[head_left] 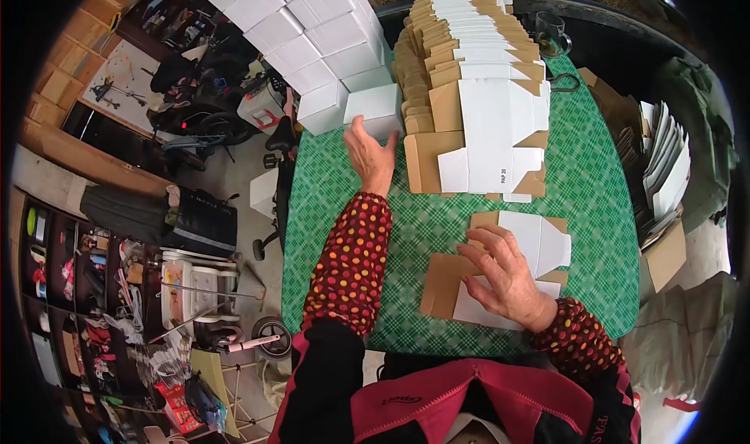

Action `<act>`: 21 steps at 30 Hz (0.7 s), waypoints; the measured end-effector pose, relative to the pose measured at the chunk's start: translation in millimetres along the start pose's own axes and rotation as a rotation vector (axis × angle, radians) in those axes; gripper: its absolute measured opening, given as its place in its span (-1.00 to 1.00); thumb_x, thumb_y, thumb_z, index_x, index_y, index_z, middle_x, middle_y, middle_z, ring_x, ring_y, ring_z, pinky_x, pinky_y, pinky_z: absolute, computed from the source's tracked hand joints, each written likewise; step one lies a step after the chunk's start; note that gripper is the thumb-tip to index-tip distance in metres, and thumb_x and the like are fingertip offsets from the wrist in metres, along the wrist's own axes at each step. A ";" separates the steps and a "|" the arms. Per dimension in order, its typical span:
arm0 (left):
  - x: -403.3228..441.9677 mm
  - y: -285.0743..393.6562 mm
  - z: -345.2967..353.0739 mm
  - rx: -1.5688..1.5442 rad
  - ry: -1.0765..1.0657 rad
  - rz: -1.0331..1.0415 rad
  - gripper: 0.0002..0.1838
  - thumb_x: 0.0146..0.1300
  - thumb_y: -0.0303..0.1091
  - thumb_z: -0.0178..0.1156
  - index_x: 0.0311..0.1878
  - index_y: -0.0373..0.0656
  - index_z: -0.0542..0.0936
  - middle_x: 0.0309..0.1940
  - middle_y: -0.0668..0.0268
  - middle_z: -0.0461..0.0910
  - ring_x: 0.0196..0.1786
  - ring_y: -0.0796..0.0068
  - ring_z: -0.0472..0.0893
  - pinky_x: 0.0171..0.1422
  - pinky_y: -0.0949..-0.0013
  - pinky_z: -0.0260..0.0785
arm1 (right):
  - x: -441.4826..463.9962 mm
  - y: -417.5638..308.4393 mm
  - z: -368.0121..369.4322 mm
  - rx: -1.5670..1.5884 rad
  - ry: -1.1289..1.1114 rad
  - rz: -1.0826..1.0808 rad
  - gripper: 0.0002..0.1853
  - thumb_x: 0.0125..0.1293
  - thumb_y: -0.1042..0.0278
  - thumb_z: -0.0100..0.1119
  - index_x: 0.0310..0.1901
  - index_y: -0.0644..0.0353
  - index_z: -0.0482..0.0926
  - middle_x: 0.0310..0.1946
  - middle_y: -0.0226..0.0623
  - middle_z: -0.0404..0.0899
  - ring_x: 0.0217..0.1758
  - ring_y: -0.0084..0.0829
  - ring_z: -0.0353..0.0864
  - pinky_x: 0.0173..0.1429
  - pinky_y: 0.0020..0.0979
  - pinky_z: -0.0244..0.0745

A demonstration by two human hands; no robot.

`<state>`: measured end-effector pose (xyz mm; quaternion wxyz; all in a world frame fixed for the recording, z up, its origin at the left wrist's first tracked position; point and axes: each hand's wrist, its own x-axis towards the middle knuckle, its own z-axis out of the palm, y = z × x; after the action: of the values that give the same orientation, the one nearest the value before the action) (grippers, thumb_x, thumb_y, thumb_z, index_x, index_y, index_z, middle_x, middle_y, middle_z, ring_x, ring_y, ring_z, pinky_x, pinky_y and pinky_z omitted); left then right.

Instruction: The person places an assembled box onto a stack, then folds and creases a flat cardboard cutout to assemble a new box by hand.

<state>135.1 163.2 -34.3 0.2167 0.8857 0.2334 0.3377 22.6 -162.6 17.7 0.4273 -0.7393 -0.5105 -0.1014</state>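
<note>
My left hand (369,156) is at the near side of a folded white box (373,104), with the fingers at its left edge and the thumb at its right. That box sits beside another white box (322,106), in front of the tall stack of white boxes (312,30). My right hand (506,278), fingers apart and a little bent, hovers over or rests lightly on a flat unfolded carton (539,245), white with brown cardboard flaps. Whether it touches the carton I cannot tell. Nothing shows between its fingers.
A long row of overlapping flat cartons (500,124) lies beyond my right hand on the green checked tablecloth (594,210). A glass mug (551,34) stands at the back right. More flat cardboard (664,163) is piled right of the table. Shelves (70,288) and a bicycle wheel (273,338) are at left.
</note>
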 end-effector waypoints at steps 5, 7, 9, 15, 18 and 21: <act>16.9 -4.1 21.4 0.176 0.159 0.140 -0.19 0.03 -0.09 0.50 0.29 -0.08 0.31 0.04 0.05 0.40 0.08 -0.04 0.44 0.19 0.01 0.39 | -2.5 3.1 2.7 -0.001 -0.009 -0.010 -0.44 0.11 0.47 0.33 0.21 0.23 0.49 0.26 -0.09 0.40 0.26 -0.02 0.42 0.31 -0.11 0.46; 20.0 -5.4 21.8 0.193 0.181 0.124 -0.20 0.03 -0.08 0.51 0.29 -0.06 0.32 0.02 0.07 0.39 0.05 0.00 0.44 0.16 0.04 0.37 | -4.8 5.3 5.2 0.000 -0.011 -0.012 -0.46 0.11 0.47 0.33 0.19 0.24 0.50 0.25 -0.10 0.41 0.26 -0.02 0.43 0.31 -0.12 0.46; 26.1 -5.9 21.8 0.209 0.205 0.114 -0.21 0.03 -0.06 0.51 0.28 -0.03 0.33 -0.01 0.09 0.38 0.01 0.04 0.44 0.13 0.06 0.36 | -5.0 7.7 5.8 -0.003 -0.008 -0.014 -0.48 0.11 0.47 0.32 0.17 0.25 0.52 0.24 -0.10 0.42 0.25 -0.02 0.43 0.30 -0.12 0.47; 22.4 -18.2 11.7 0.250 0.182 0.143 -0.25 0.09 -0.01 0.46 0.28 -0.02 0.34 -0.01 0.10 0.39 0.03 0.04 0.44 0.12 0.05 0.36 | -6.4 7.7 6.6 0.004 -0.007 -0.016 -0.52 0.11 0.47 0.32 0.13 0.26 0.55 0.21 -0.11 0.44 0.24 -0.03 0.44 0.30 -0.14 0.48; 23.3 -19.8 10.1 0.266 0.191 0.110 -0.26 0.11 0.01 0.43 0.28 -0.04 0.33 0.01 0.08 0.42 0.05 0.02 0.46 0.15 0.05 0.38 | -7.1 8.4 7.5 0.003 -0.014 -0.027 -0.52 0.11 0.48 0.32 0.12 0.26 0.56 0.20 -0.12 0.45 0.23 -0.05 0.45 0.28 -0.16 0.49; 24.8 -19.5 13.1 0.263 0.193 0.087 -0.27 0.13 0.02 0.41 0.28 -0.04 0.33 0.02 0.08 0.43 0.05 0.01 0.47 0.16 0.05 0.39 | -6.0 5.5 5.5 -0.001 -0.022 -0.026 -0.53 0.10 0.48 0.32 0.11 0.25 0.56 0.19 -0.13 0.46 0.22 -0.06 0.46 0.27 -0.18 0.49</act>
<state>155.5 189.7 -41.4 0.0607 0.8793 0.2569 0.3965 23.0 -163.2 7.8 0.4200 -0.7339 -0.5246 -0.0989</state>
